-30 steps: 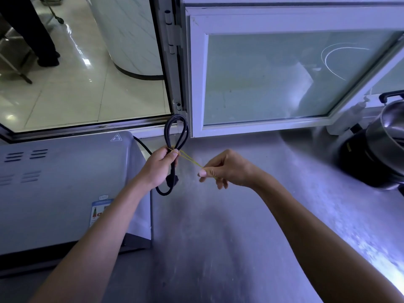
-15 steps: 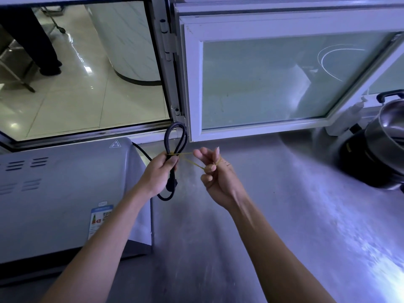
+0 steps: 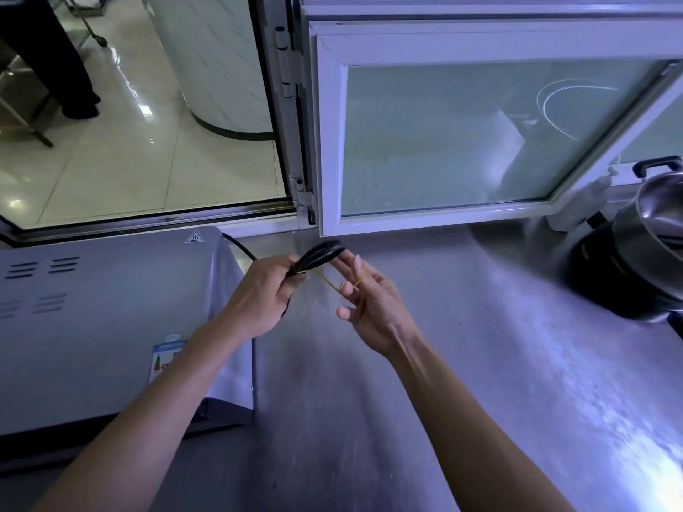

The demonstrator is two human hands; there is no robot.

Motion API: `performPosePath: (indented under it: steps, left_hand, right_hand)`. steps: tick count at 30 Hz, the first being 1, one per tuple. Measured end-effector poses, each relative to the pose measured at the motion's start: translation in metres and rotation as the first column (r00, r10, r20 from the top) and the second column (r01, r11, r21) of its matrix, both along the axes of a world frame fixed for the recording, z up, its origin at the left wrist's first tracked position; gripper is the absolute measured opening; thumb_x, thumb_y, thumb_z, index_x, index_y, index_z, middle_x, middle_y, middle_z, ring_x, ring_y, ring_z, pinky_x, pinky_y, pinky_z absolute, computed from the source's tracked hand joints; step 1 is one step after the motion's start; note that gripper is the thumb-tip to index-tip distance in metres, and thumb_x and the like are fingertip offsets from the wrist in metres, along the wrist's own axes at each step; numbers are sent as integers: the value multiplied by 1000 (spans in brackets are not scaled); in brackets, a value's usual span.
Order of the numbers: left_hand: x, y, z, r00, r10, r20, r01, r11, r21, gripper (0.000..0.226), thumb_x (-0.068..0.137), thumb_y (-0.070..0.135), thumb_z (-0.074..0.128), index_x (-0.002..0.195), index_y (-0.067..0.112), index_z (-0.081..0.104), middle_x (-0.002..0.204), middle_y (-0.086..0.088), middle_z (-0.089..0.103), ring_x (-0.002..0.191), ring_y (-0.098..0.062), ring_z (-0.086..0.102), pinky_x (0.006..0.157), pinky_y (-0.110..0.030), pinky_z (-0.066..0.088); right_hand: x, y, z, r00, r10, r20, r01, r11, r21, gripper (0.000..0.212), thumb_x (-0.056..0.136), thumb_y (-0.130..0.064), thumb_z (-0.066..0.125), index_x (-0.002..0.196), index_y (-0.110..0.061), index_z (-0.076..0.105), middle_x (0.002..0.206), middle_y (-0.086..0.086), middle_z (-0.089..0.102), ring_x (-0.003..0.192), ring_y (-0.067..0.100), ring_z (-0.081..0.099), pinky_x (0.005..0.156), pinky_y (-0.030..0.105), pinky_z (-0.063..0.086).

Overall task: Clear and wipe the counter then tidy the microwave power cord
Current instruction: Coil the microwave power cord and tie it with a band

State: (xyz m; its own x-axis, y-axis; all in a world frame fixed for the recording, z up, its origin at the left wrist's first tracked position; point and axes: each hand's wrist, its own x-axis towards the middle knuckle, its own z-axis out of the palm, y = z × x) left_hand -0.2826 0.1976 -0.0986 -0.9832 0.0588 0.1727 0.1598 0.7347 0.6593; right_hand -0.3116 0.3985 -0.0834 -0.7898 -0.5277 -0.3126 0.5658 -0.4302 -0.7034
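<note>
The black power cord (image 3: 320, 253) is folded into a bundle, and my left hand (image 3: 260, 290) grips it just right of the grey microwave (image 3: 92, 327). The cord's loop end now tilts right, toward my right hand. A thin yellow rubber band (image 3: 330, 282) runs from the bundle to my right hand (image 3: 364, 301), stretched over its raised fingers. The cord's far end runs behind the microwave's back right corner. The plug is hidden under my left hand.
A steel pot (image 3: 654, 223) sits on a black cooker base (image 3: 613, 275) at the right edge. An open white-framed window sash (image 3: 480, 123) hangs over the back of the grey counter (image 3: 406, 382). Beyond the left window opening a person's legs (image 3: 55, 57) stand on tiles.
The cord loop has tipped from upright to leaning right. My right hand has turned palm-up and spread its fingers inside the rubber band, close to the loop's end.
</note>
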Motion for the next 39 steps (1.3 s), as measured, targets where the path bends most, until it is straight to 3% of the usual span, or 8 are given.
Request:
performPosePath:
  steps: [4,6,10,16,22,28,39]
  left_hand:
    - [-9,-6,-6,987,-118,-112,89,967,-238,3,95,13,61,95,15,63,82,1,64,74,-24,59,69,-34,45]
    - [-11,-9,-9,979,-149,-137,97,940,-327,13,91,7,67,101,13,64,85,0,66,77,-26,60,73,-37,48]
    - [-8,-9,-10,965,-209,-156,113,873,-474,17,88,10,68,105,14,64,87,-2,63,82,-28,59,79,-41,49]
    - [-6,0,-23,975,-195,-108,91,790,-606,10,90,18,68,100,20,65,81,1,59,81,-25,59,77,-37,43]
    - [-9,16,-19,991,-106,-77,33,769,-639,2,91,17,66,89,16,66,74,0,54,77,-26,58,72,-39,43]
    - [-9,17,-17,993,-72,-92,0,784,-621,6,91,19,67,86,17,67,72,2,53,78,-25,57,74,-38,41]
    - [-13,15,-34,998,5,-65,-40,829,-558,11,84,17,74,84,15,63,76,1,62,78,-27,59,77,-39,42]
  right_hand:
    - [-4,9,5,1000,17,-11,-16,996,93,33,92,-37,60,119,-19,68,129,-2,67,63,6,63,46,27,56]
    - [-3,15,5,999,34,-15,-32,991,130,33,94,-37,59,120,-18,69,128,-4,67,67,9,63,48,29,58]
    - [0,23,-1,999,49,-13,-45,979,198,42,95,-37,60,125,-8,65,118,0,69,75,12,66,49,31,58]
    - [10,19,-11,997,59,-41,-42,940,338,34,98,-33,61,121,-9,65,105,5,75,91,24,73,61,45,62]
    - [4,2,-17,993,-116,-26,116,905,408,27,95,-26,67,111,-4,68,94,12,75,86,29,74,65,55,61]
    - [-3,-10,-20,995,-98,-12,94,902,421,43,86,-37,76,109,-3,66,98,14,74,71,22,66,62,47,61]
    - [-13,-7,-38,990,-141,-32,142,907,397,23,91,-14,70,106,2,65,95,17,72,84,25,74,65,41,60]
